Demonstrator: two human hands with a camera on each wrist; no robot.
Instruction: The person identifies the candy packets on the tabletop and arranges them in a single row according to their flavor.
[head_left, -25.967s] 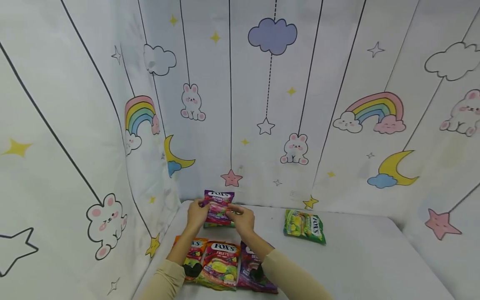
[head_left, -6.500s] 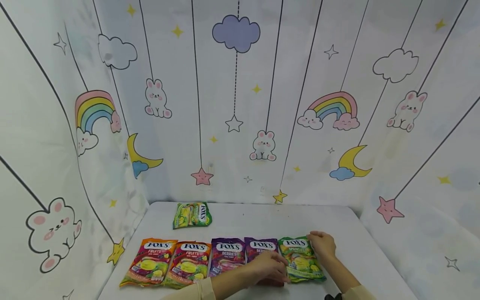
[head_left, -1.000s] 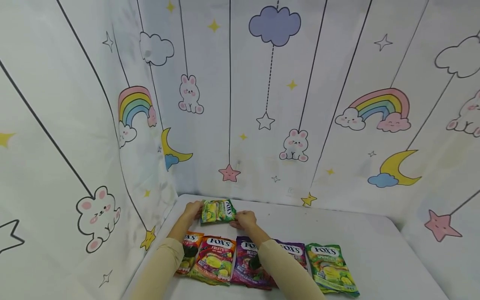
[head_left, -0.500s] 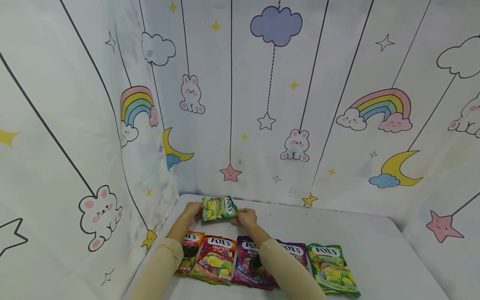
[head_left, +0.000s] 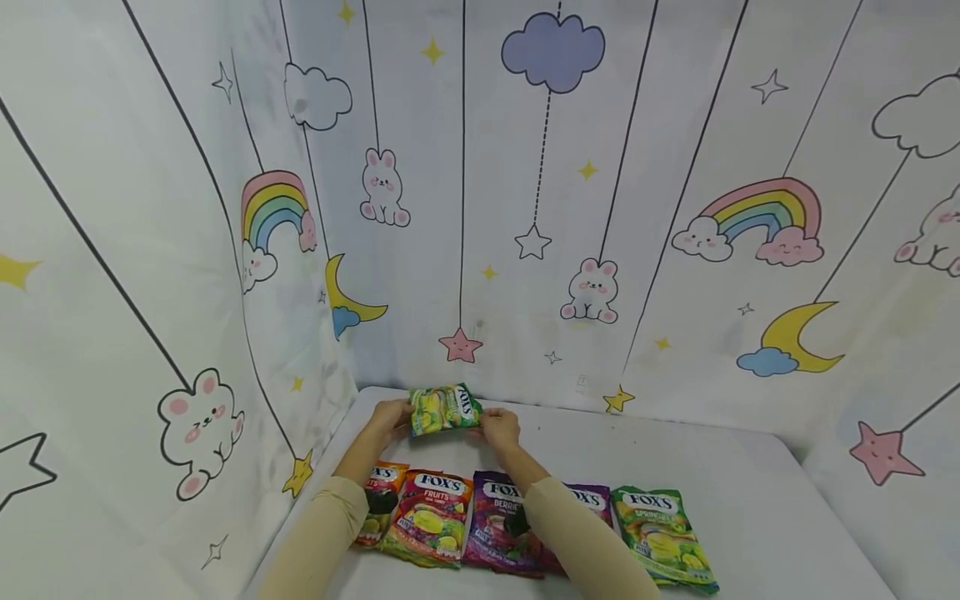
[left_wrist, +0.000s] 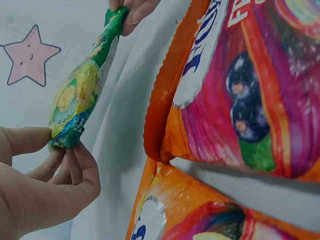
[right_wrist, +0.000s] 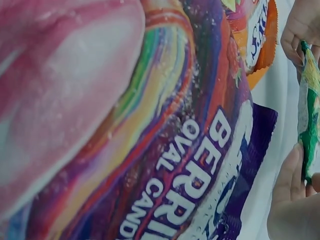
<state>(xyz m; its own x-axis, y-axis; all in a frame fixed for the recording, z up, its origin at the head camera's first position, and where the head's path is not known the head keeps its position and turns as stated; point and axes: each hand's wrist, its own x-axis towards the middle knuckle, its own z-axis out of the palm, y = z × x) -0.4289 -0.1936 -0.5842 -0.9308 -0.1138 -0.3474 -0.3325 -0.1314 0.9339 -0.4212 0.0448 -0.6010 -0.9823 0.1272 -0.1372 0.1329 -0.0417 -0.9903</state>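
A green and yellow Fox's candy bag (head_left: 445, 409) is held up off the table between both hands at the back left. My left hand (head_left: 389, 420) pinches its left end; the left wrist view shows thumb and fingers (left_wrist: 82, 172) gripping the crimped edge of the candy bag (left_wrist: 77, 95). At the other end my right hand (head_left: 499, 428) pinches the bag's right edge, the end with the Fox's logo. In the right wrist view, the right hand (right_wrist: 297, 205) and the bag's edge (right_wrist: 310, 115) appear at the far right.
A row of candy bags lies nearer on the white table (head_left: 765, 517): two orange fruits bags (head_left: 431, 521), two purple berries bags (head_left: 498, 521) partly behind the right forearm, and a green bag (head_left: 663, 537) at the right end. A patterned cloth wall (head_left: 675, 350) stands behind.
Over the last second both hands have raised the green bag off the table and tilted it slightly. Long before, a purple bag was in the hands; the row has since gained a purple and a green bag.
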